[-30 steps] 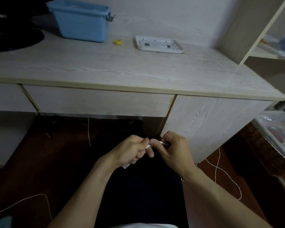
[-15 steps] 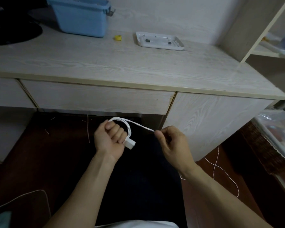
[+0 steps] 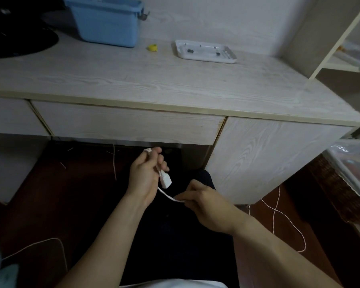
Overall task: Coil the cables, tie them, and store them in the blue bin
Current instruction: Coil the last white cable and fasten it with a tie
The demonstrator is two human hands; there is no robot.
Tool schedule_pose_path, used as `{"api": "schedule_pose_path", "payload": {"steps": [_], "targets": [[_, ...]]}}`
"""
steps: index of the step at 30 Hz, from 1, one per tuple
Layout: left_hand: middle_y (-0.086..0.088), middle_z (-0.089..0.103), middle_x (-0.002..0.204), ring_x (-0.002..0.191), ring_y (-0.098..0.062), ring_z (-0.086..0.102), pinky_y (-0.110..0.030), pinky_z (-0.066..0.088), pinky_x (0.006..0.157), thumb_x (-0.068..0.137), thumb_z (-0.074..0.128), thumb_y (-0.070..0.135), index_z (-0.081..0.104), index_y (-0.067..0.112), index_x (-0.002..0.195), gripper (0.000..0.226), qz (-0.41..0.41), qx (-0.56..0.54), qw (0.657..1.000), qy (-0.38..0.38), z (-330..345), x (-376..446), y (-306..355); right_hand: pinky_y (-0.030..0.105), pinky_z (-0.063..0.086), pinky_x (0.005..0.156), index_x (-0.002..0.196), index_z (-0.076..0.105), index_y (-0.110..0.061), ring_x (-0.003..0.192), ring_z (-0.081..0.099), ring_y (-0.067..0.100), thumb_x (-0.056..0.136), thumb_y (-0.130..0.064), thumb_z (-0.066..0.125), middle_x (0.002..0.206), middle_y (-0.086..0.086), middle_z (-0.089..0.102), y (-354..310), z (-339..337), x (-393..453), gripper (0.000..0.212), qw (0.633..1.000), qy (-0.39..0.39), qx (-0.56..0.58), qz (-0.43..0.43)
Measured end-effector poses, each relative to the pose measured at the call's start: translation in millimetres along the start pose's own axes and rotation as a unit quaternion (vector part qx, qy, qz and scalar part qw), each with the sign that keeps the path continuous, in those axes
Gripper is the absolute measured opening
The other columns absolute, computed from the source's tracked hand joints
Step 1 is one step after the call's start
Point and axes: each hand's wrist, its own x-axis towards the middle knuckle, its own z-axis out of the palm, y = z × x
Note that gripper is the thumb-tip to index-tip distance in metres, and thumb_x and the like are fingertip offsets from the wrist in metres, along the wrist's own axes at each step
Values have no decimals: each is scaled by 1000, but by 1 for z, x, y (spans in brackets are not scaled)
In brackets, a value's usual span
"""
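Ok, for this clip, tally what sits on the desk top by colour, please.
Blue: 1, the blue bin
Yellow: 1, a small yellow object
White: 1, a white tray, holding a few small bits too small to identify
Black: 1, a black round object at the left edge, cut off by the frame
Total: 4

Blue bin: top cut off by the upper edge; inside not visible.
White cable: partly hidden inside the left hand and under the right hand fingers.
Black object, far left on the desk: cropped, unidentifiable.
White tray: small dark contents too tiny to identify.
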Motion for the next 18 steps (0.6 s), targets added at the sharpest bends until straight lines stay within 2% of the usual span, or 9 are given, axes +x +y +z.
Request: {"api": "schedule_pose_path", "payload": {"steps": [2,4,6,7,9,11,14,18], "targets": [[3,56,61,55,-12,50,-27,43,61,105,40,9,59,7,95,22,10,153,987,-45,1,-5,-2,10,42,80,127,63,-22,87,52,1,100,-22,54,107,-12,47,-3,-5,1,29,999,52,7,-1],[-1,65,69,61,-16,58,-30,48,65,103,43,7,63,8,95,22,-10,287,952,-104,2,-11,-1,13,46,76,116,65,-19,85,57,0,98,-16,58,104,-10,57,-3,-9,0,20,992,117,55,4],[-8,71,79,64,-19,64,-31,52,68,103,45,9,65,6,95,22,-50,366,911,-182,5,-17,1,14,48,69,102,64,-16,76,61,1,97,-12,60,93,-7,66,-3,-12,0,8,977,182,109,14],[-11,71,78,60,-19,64,-30,52,64,104,44,13,64,4,95,24,-76,383,894,-222,7,-21,3,16,49,66,98,63,-15,73,62,3,96,-11,61,88,-7,67,-2,-12,0,5,969,212,124,26],[-13,63,62,43,-17,49,-27,42,48,107,39,20,60,2,89,33,-130,365,880,-274,13,-27,4,17,50,61,96,61,-12,69,63,6,95,-10,64,78,-8,67,0,-14,0,3,954,261,141,47],[-6,43,48,37,-10,30,-23,27,40,107,35,23,60,2,83,41,-167,317,889,-285,17,-29,6,16,49,59,95,60,-11,68,63,7,94,-12,66,73,-8,65,0,-15,1,7,941,292,162,60],[0,28,47,37,-9,19,-21,17,39,103,38,28,59,5,75,42,-192,296,884,-308,13,-23,11,19,48,57,93,61,-11,66,63,9,92,-15,68,72,-7,66,-1,-13,3,8,937,303,162,56],[2,25,44,36,-9,16,-23,16,38,96,43,31,45,15,65,35,-229,270,861,-366,10,-23,18,22,47,53,93,61,-13,62,63,12,95,-20,65,72,-5,66,-4,-11,6,8,937,307,159,52]]}}
